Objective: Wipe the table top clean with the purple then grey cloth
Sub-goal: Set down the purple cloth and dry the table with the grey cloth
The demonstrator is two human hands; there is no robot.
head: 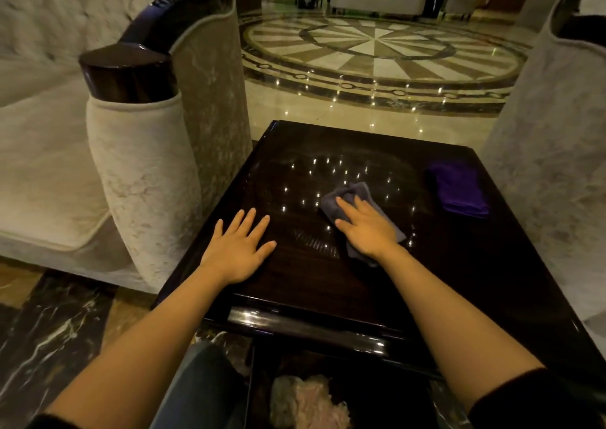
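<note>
A dark glossy wooden table top [308,274] fills the middle of the view. My right hand [367,228] lies flat on the grey cloth [341,199], pressing it to the table's centre, fingers pointing to the far left. Part of the cloth shows beyond my fingertips and under my wrist. The purple cloth [459,189] lies folded near the table's right edge, apart from both hands. My left hand [239,248] rests palm down on the bare wood at the left, fingers spread, holding nothing.
A pale upholstered armchair with a dark glossy armrest [131,74] stands close to the table's left side. Another pale chair [551,166] flanks the right. Beyond the table lies a polished marble floor [377,54]. A drawer-like lip [295,323] runs along the near edge.
</note>
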